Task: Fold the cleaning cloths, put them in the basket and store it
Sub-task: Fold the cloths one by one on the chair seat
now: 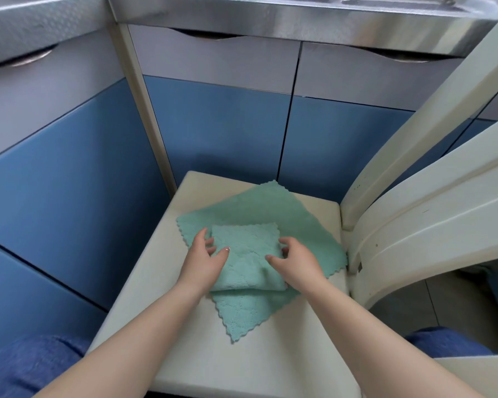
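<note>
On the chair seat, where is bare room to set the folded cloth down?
Bare strips of the cream chair seat: left of the spread green cloth, and the near edge. The centre is crowded by the folded green cloth, left hand and right hand.

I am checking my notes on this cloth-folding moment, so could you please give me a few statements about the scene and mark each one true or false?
1. A folded green cloth lies on top of an unfolded green cloth. True.
2. Both cloths rest on the blue cabinet doors. False: they lie on the cream chair seat; the blue cabinet doors stand behind it.
3. The left hand and the right hand are at opposite sides of the folded cloth. True.
4. A basket stands beside the cloths. False: no basket is in view.
5. The unfolded cloth is red. False: it is green.
</note>
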The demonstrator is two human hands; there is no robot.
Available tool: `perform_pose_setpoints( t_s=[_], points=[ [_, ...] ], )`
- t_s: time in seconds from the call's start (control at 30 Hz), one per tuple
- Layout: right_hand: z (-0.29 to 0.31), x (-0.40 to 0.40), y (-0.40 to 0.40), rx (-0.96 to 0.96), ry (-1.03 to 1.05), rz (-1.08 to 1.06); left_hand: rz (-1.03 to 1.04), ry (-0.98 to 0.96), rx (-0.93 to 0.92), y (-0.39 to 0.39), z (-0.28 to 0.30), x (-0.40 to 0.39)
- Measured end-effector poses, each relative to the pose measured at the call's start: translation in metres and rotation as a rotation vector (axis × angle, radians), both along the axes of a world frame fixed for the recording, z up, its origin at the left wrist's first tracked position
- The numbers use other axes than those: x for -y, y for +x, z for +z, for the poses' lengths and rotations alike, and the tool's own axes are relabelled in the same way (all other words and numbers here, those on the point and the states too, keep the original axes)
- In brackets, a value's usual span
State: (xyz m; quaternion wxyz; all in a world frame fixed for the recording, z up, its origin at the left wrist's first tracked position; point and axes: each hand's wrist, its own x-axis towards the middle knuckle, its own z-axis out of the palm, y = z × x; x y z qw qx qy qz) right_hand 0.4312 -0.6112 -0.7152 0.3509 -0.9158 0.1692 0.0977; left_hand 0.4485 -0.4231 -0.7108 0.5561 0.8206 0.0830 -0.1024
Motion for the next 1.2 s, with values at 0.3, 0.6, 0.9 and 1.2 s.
perform_pose_setpoints(
  t_s=[0.3,0.6,0.9,1.2],
  points=[
    [0.003,-0.006,0.002,-0.023,0.338,-0.208,0.158,-0.169,-0.254,0.015,0.005,-0.006],
    [0.014,-0.006,0.0,0.037,0.579,-0.287,0.184,-0.447,-0.36,0.012,0.016,-0.011],
    [0.036,-0.022,-0.003,0.064,0.658,-0.264,0.116,-0.588,-0.379,-0.01,0.033,-0.041],
    [0.087,-0.067,0.007,0.142,0.72,-0.099,0.199,-0.64,-0.22,-0.028,0.083,-0.093]
  ],
)
